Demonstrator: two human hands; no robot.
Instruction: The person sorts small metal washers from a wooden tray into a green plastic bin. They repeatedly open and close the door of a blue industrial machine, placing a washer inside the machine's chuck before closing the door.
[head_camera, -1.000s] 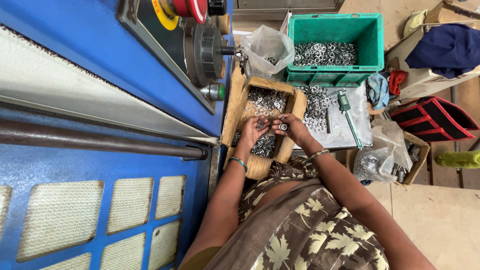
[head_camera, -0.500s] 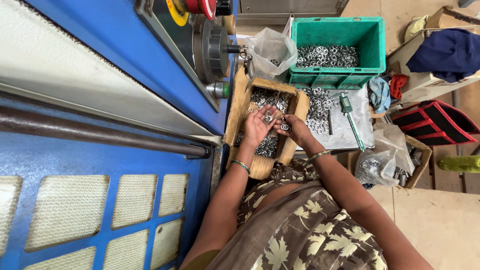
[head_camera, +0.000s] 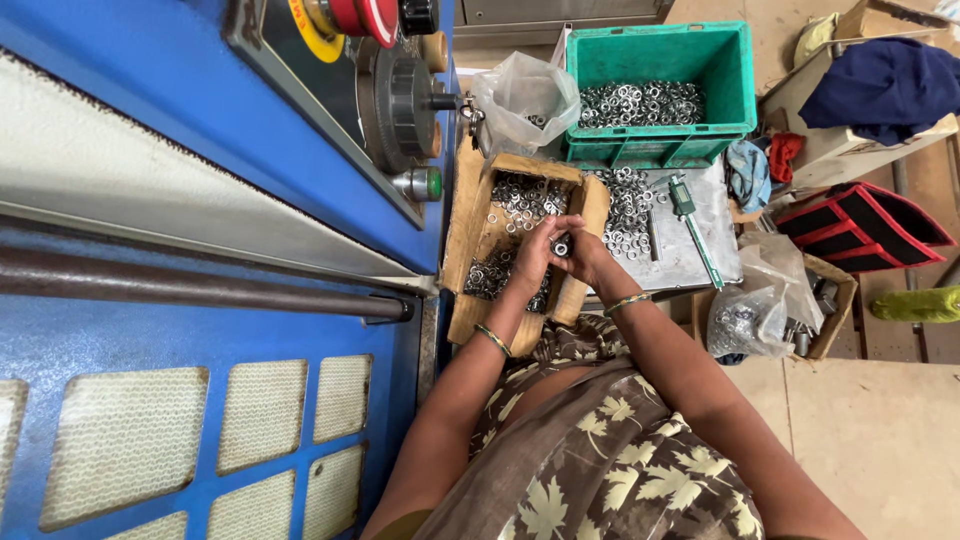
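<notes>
**Midway: hands sorting small metal rings over a cardboard box**

Roughly from the left: a big blue machine (head_camera: 200, 200) fills that side, with a red knob (head_camera: 365, 14) at the top, a black dial (head_camera: 400, 100) below it and a long grey bar (head_camera: 200, 290) running across. Just beside it sits an open cardboard box (head_camera: 462, 230) holding loose metal rings (head_camera: 520, 198), with bare cardboard showing between the clusters.

Over the box, the left hand (head_camera: 532, 262) and right hand (head_camera: 588, 257) meet, fingers pinched narrow around a small metal piece (head_camera: 561, 246), probably a short stack of rings; it is too small to tell exactly. Both hands touch it, both wrists wear bangles, and it is held above the box's middle, not resting in it.

Further right, more rings (head_camera: 628, 210) lie spread on a grey sheet (head_camera: 700, 250), next to a caliper (head_camera: 690, 215). Above, a clear plastic bag (head_camera: 525, 95) and a green crate (head_camera: 660, 60) with a full layer of rings (head_camera: 640, 102). A second bag of parts (head_camera: 750, 315) sits by a small carton at far right.

Judgement: work looks well short of finished. One piece in hand; many rings remain in the box, on the sheet and in the crate. No clearly finished pile can be made out.
</notes>
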